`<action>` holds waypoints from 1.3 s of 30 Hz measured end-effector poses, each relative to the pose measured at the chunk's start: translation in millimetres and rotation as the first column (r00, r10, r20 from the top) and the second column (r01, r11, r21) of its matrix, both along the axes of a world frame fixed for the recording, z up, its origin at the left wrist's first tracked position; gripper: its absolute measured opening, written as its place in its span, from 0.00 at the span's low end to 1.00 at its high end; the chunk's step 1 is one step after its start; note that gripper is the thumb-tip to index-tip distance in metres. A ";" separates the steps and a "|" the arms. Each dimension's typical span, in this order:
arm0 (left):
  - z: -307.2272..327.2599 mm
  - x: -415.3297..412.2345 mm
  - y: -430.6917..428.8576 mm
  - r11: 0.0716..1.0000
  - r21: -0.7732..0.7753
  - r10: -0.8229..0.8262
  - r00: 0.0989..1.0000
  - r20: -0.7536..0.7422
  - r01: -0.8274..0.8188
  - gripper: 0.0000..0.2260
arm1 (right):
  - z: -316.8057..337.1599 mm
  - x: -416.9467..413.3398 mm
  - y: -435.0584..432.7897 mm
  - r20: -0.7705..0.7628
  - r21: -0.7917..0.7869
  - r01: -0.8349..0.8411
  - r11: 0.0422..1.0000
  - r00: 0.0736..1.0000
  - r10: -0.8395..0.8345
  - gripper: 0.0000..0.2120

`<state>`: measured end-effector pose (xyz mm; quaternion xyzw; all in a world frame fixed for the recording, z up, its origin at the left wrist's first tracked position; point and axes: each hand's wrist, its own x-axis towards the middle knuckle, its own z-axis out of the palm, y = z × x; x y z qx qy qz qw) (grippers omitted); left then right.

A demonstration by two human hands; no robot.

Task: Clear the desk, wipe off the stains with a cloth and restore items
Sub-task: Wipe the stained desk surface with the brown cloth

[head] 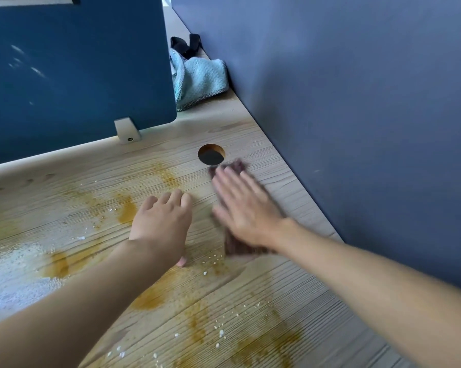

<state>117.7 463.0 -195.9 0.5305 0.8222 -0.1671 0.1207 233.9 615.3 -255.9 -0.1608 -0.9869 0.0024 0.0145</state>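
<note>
Right arm (370, 274), right hand (246, 208) flat atop cloth (240, 249)

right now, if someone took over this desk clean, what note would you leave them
Left hand: open, resting on the pale wooden desk, holding nothing.
Right hand: open, flat, pressing the dark brownish cloth beside the round cable hole.
Done: the strip by the right wall looks stain-free.
Left: orange-brown stains and white grains across middle and left; then restore items. A light blue towel lies at the back.
</note>
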 end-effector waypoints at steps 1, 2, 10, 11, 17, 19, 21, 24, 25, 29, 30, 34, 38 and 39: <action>-0.3 -0.4 0.4 1.000 0.004 -0.004 1.000 -0.006 0.004 0.45 | -0.7 16.9 -19.7 -0.001 0.002 -0.115 0.993 0.993 0.115 0.31; -0.4 -0.2 0.1 1.000 0.004 -0.006 1.000 -0.010 0.006 0.44 | -1.4 33.3 -35.4 0.013 -0.010 -0.227 0.974 0.974 0.227 0.31; 0.5 0.1 -2.1 1.000 0.010 -0.008 1.000 -0.001 0.008 0.46 | 6.2 -1.5 34.8 0.093 -0.051 0.042 0.998 0.995 -0.037 0.29; 1.5 0.4 -2.5 1.000 0.013 -0.008 1.000 0.004 0.008 0.46 | 3.6 -4.6 31.4 0.084 -0.046 0.101 0.994 0.992 -0.097 0.29; 11.5 12.0 -13.6 0.996 0.052 -0.068 0.997 -0.044 0.070 0.43 | 0.0 57.9 -56.2 0.032 -0.029 -0.285 0.958 0.958 0.286 0.29; 12.5 20.5 -20.9 0.998 0.054 -0.044 0.999 0.024 0.042 0.39 | 6.1 58.8 -40.3 0.067 -0.100 -0.359 0.928 0.928 0.367 0.27; 12.4 31.1 -29.9 0.999 0.023 -0.038 0.995 0.093 0.036 0.37 | 6.9 42.1 -13.3 0.085 -0.091 -0.228 0.969 0.968 0.236 0.27; 6.4 42.5 -40.9 0.997 0.027 -0.073 0.996 0.055 0.071 0.36 | 6.2 20.1 16.9 0.094 -0.061 0.072 0.996 0.993 -0.066 0.30; 4.5 44.2 -42.4 0.996 0.042 -0.081 0.996 0.025 0.080 0.34 | 4.3 19.1 13.3 0.074 -0.051 0.118 0.992 0.991 -0.114 0.32; -2.1 45.1 -42.3 0.993 0.087 -0.073 0.997 -0.030 0.075 0.31 | 0.9 56.2 -44.5 0.008 -0.009 -0.092 0.996 0.996 0.092 0.30; -1.7 44.8 -41.6 0.994 0.080 -0.068 0.997 -0.030 0.070 0.32 | 0.6 68.1 -57.9 0.024 -0.010 -0.194 0.981 0.981 0.194 0.29; 1.9 44.2 -38.1 0.996 0.057 -0.062 0.997 -0.036 0.064 0.36 | 5.7 70.7 -42.2 0.072 -0.082 -0.330 0.940 0.939 0.336 0.27; 4.5 45.8 -38.0 0.998 0.029 -0.057 0.998 -0.025 0.058 0.34 | 5.0 40.8 5.7 0.077 -0.062 0.063 0.996 0.995 -0.058 0.32; 5.6 45.8 -37.9 0.998 0.032 -0.058 0.998 -0.031 0.059 0.34 | 2.6 35.9 6.1 0.057 -0.064 0.149 0.987 0.988 -0.145 0.34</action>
